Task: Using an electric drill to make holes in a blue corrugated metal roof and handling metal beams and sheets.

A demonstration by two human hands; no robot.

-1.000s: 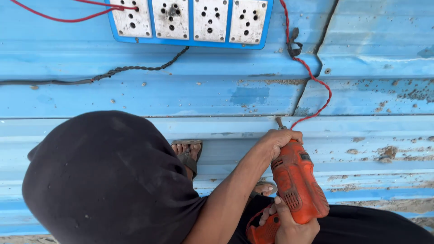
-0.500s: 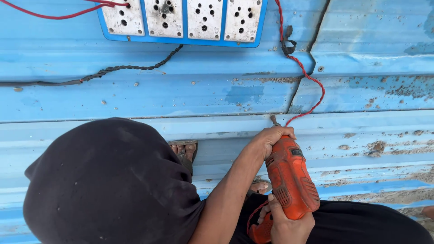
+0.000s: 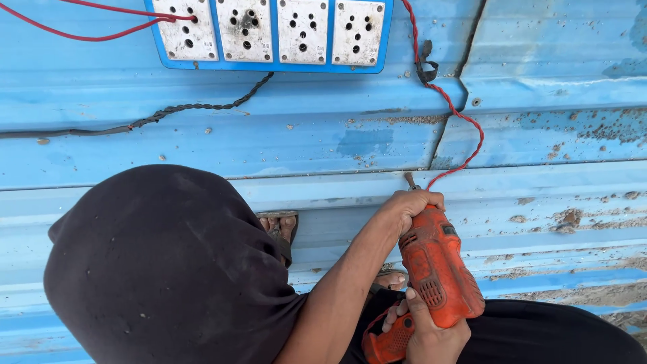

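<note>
My left hand (image 3: 412, 204) wraps the nose of an orange electric drill (image 3: 438, 269), just behind the chuck. Lower down, my right hand (image 3: 426, 331) grips the drill's handle. The drill bit (image 3: 408, 179) points at a ridge of the blue corrugated metal sheet (image 3: 337, 141) and touches it. A red cord (image 3: 465, 121) runs from near the bit up toward the top of the sheet. A large rounded mass of black cloth (image 3: 168, 269) fills the lower left.
A blue board with several white sockets (image 3: 269, 30) lies at the top, a red wire (image 3: 101, 27) plugged into its left socket. A black twisted cable (image 3: 175, 111) crosses the sheet. Sandalled toes (image 3: 278, 226) show beside the black cloth. Rust spots mark the right side.
The view has drifted a little, so the sheet and socket board sit slightly more to the left. Both hands keep the same hold on the drill, its bit still at the ridge.
</note>
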